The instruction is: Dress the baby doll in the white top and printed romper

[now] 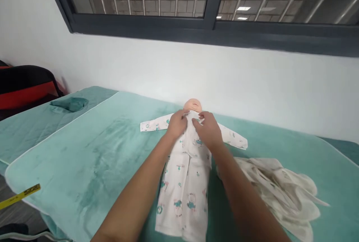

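Observation:
A doll lies on its back, its bald head [193, 105] toward the wall. White baby clothes [183, 182] with small green and pink animal prints cover its body, with the sleeves stretched out to both sides and the legs toward me. At the doll's left-of-view collar edge, my left hand [177, 125] is closed with its fingertips on the fabric. My right hand [209, 130] is over the other side of the collar, thumb and forefinger apart and touching or just above the cloth. Any small fastening under the fingers is hidden.
A crumpled cream cloth [277, 193] lies right of the doll on the green padded bed cover [84, 167]. At the far left stands a black and red bag-like object [26, 89]. A yellow tape strip [19, 196] shows at lower left. The white wall [174, 70] and barred window rise behind.

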Demonstrator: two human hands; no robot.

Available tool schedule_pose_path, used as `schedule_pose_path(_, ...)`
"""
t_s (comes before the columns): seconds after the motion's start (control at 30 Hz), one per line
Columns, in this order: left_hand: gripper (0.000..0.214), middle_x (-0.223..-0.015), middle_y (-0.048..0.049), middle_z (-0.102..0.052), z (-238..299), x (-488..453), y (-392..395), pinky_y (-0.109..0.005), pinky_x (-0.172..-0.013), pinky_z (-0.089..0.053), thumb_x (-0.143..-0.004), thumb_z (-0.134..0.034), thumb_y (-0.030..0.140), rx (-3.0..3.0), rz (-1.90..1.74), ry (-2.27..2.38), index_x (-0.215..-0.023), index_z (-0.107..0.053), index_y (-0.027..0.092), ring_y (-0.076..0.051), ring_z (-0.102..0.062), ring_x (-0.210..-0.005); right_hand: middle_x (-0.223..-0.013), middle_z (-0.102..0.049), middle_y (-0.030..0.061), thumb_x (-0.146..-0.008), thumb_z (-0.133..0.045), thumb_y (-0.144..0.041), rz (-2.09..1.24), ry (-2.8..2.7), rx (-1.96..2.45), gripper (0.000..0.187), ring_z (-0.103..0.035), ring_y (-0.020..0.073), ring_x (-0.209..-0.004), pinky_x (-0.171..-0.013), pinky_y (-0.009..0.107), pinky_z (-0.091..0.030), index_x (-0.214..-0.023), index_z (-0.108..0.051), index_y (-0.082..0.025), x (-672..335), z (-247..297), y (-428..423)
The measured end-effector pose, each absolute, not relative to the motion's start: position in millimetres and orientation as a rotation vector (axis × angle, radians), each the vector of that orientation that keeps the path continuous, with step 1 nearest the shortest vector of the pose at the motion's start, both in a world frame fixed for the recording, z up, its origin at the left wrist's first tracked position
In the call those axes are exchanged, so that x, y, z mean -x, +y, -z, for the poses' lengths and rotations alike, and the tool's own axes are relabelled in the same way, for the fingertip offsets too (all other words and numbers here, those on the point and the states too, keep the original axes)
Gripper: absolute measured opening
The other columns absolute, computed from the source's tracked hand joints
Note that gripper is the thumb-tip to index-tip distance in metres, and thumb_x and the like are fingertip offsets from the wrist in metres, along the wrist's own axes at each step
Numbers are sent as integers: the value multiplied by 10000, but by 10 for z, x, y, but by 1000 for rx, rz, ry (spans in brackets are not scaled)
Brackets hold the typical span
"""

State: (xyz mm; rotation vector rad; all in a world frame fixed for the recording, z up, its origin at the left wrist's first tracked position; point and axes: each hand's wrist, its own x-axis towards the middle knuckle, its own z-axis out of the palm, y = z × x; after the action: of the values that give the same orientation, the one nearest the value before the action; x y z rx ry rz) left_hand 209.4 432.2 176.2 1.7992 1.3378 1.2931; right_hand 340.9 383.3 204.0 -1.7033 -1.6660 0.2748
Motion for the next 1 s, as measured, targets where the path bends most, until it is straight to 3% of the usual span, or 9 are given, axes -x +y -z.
schedule_pose_path(0.07, 438, -1248, -89, -656, -1664, -2139, 4522, -377, -1086, -433, -830, -389, 63, -1859, -1284, 1288, -1172, -653, 139, -194, -580, -1193, -1159, -572, 103, -848, -510, -479, -267, -1622, 1797, 393, -555, 260, -1080, -808, 370, -439, -1108, -557, -189, -3350, -1900, 4180)
schedule_pose_path(0.17, 461, -1308, -55, -626, -1550, -2121, 4675, -354, -1123, -394, -849, -364, 59, -2037, -1232, 1137, -1191, -653, 167, -174, -540, -1250, -1106, -573, 80, -830, -539, -518, -280, -1594, 1823, 398, -562, 243, -1012, -777, 354, -429, -1074, -577, -206, -3370, -1752, 4412)
schedule_pose_path(0.3, 472, -1317, -19, -619, -1538, -2084, 4714, -340, -1131, -382, -857, -353, 67, -2076, -1188, 1138, -1192, -654, 208, -159, -520, -1269, -1069, -595, 65, -842, -563, -457, -186, -1591, 1778, 307, -541, 237, -996, -786, 347, -425, -1047, -627, -238, -3405, -1715, 4381)
schedule_pose_path(0.47, 439, -1293, -40, -628, -1592, -2084, 4689, -346, -1115, -398, -858, -355, 85, -2010, -1181, 1161, -1160, -659, 182, -170, -530, -1247, -1211, -627, 18, -927, -476, -335, -52, -1789, 1765, 248, -514, 243, -1114, -911, 380, -414, -1060, -684, -307, -3328, -1792, 4227)
schedule_pose_path(0.6, 447, -1282, -29, -632, -1612, -2078, 4673, -324, -1112, -398, -863, -347, 88, -2002, -1196, 1110, -1164, -660, 191, -155, -536, -1232, -1339, -584, 12, -971, -402, -313, -10, -1925, 1854, 297, -484, 257, -1238, -970, 414, -411, -1072, -680, -283, -3244, -1863, 4139)
schedule_pose_path(0.77, 445, -1288, -24, -627, -1625, -2082, 4672, -312, -1119, -386, -866, -340, 83, -1972, -1196, 1130, -1145, -670, 191, -149, -532, -1234, -1429, -518, -8, -976, -389, -335, -73, -1922, 1898, 351, -418, 258, -1337, -1042, 462, -392, -1250, -606, -295, -3253, -1875, 4145)
schedule_pose_path(1.0, 456, -1307, -1, -619, -1613, -2079, 4683, -339, -1136, -377, -875, -343, 90, -1983, -1175, 1117, -1156, -673, 230, -157, -516, -1262, -1425, -524, 15, -946, -420, -401, -290, -1833, 1741, 392, -400, 246, -1364, -1090, 444, -357, -1273, -605, -289, -3394, -1788, 4253)
